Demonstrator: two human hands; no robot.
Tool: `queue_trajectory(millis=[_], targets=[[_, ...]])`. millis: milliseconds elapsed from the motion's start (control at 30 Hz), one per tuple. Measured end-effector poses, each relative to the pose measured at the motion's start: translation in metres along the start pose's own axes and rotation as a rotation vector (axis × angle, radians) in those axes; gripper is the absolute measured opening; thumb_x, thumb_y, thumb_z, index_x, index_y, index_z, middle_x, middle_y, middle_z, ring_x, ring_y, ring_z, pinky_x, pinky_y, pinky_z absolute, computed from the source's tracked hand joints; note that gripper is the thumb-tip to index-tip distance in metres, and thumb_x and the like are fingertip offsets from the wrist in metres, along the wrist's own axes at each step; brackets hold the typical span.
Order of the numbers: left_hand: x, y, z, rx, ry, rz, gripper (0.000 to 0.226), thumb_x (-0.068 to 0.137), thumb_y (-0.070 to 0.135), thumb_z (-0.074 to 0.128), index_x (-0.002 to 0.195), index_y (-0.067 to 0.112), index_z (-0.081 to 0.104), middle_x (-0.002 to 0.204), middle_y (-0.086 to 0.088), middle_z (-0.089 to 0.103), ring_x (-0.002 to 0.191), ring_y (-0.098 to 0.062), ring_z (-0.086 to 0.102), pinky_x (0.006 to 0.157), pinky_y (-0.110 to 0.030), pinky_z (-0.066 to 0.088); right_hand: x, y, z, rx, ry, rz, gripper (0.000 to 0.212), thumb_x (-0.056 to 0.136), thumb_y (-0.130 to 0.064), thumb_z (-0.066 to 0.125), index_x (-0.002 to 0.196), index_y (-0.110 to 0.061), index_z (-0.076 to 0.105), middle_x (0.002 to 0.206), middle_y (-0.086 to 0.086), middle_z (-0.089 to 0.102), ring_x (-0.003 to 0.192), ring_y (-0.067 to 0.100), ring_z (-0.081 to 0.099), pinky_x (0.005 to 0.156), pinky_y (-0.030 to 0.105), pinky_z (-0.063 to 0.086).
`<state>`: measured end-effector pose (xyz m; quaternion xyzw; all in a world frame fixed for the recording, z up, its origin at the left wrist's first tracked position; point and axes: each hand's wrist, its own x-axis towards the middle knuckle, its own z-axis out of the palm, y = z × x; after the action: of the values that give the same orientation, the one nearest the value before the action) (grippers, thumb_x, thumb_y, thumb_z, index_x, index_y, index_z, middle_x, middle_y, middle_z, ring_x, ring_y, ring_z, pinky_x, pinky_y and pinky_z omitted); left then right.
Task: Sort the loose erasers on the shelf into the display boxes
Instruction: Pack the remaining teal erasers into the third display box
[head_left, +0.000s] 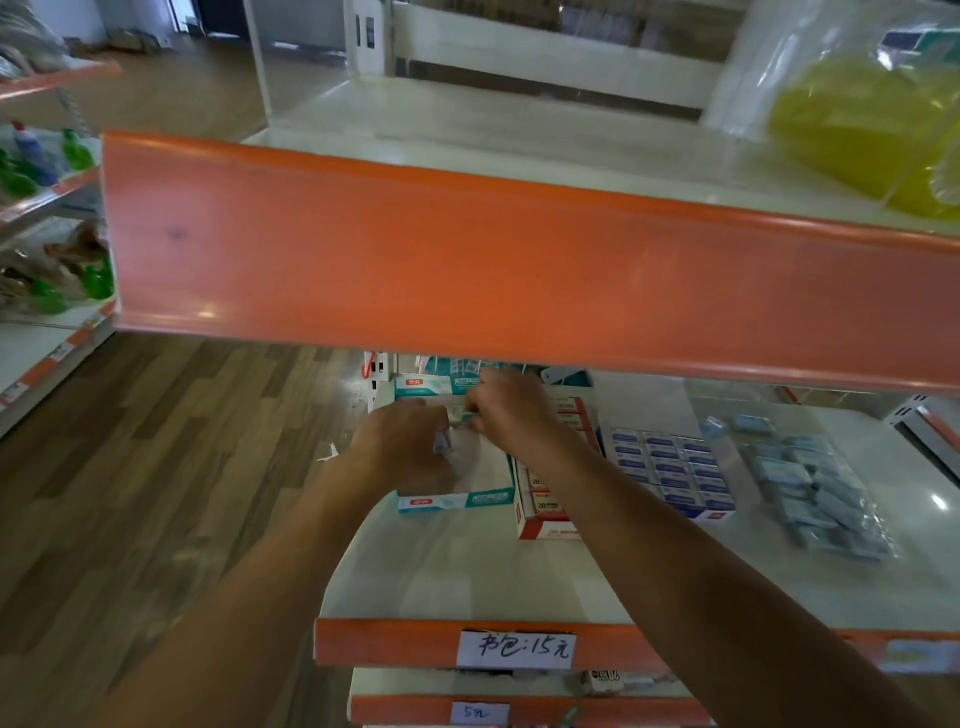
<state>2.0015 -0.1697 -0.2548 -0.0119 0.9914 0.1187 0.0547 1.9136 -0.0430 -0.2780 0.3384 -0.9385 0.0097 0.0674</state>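
Both hands reach over a teal-and-white display box (457, 500) at the left end of the white shelf (467, 571). My left hand (402, 447) holds a small wrapped eraser (442, 441) over the box's mostly bare inside. My right hand (511, 402) pinches another small eraser (460, 414) at the box's far end. To the right stand a red-and-white box of erasers (545, 512) and a blue-and-white box (670, 470) filled with rows of erasers. A pile of loose wrapped erasers (815, 483) lies further right on the shelf.
The orange front strip (467, 270) of the upper shelf hangs low and hides the back of the work area. A yellow bagged item (862, 124) sits on that upper shelf. Price labels (517, 648) are on the shelf's front edge. Wooden floor and another rack are at left.
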Motion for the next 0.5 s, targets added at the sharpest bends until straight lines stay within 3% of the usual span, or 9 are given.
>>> queue_trajectory(millis=[233,367,500], targets=[[-0.001,-0.007,0.001,0.006,-0.043,0.036,0.036,0.078,0.047,0.062,0.109,0.029,0.060,0.097,0.008,0.055,0.083,-0.010,0.053,0.062,-0.021,0.043,0.004,0.003,0.005,-0.113,-0.048,0.028,0.018,0.082,-0.027,0.071,0.096,-0.016,0.071,0.102,0.003,0.061,0.089,0.021,0.057,0.066,0.029,0.039],[-0.001,-0.008,0.000,-0.023,-0.060,0.030,0.038,0.078,0.038,0.062,0.114,0.030,0.056,0.096,0.010,0.051,0.085,-0.011,0.051,0.063,-0.021,0.040,0.007,0.005,-0.002,-0.134,-0.089,0.053,0.015,0.082,-0.023,0.067,0.093,-0.012,0.069,0.098,0.006,0.063,0.088,0.025,0.057,0.064,0.031,0.038],[0.000,-0.008,-0.002,-0.136,-0.013,0.018,0.032,0.078,0.025,0.064,0.109,0.025,0.056,0.100,0.007,0.055,0.086,-0.013,0.052,0.066,-0.021,0.040,-0.002,0.004,-0.013,-0.268,-0.126,0.006,0.036,0.083,-0.028,0.070,0.115,-0.013,0.065,0.110,0.006,0.055,0.106,0.028,0.049,0.085,0.040,0.045]])
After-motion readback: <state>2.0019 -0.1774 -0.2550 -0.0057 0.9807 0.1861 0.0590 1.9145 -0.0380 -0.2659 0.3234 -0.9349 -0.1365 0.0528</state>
